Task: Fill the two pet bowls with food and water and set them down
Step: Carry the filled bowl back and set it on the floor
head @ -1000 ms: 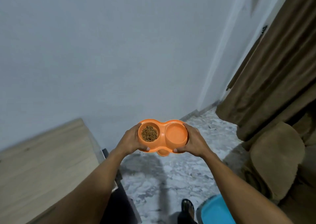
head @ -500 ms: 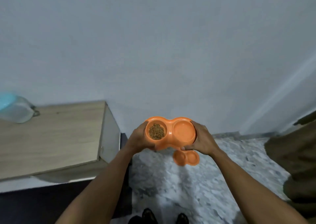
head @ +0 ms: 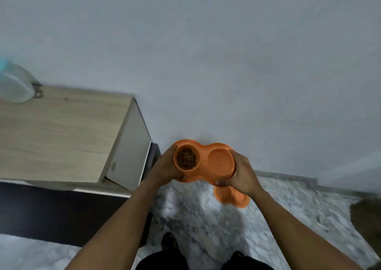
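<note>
Left grip [head: 165, 166] clasped the left end of the orange double pet bowl [head: 204, 175], fingers curled under it. Right grip [head: 242, 174] clasped the right end, thumb on the near edge. The bowl was held in the air, roughly level, at lower centre of frame, over the marble floor [head: 206, 218] and close to the wall. Left well held brown kibble [head: 186, 159]. Right well [head: 220, 162] looked plain orange; couldn't tell if there was water in it. A second orange double dish [head: 233, 197] showed just below my right grip, partly hidden by it. Wooden counter [head: 61, 138] at left of frame, with a clear container with a teal lid [head: 14, 86] at its far left end. My shoes [head: 169, 242] at the bottom edge.
</note>
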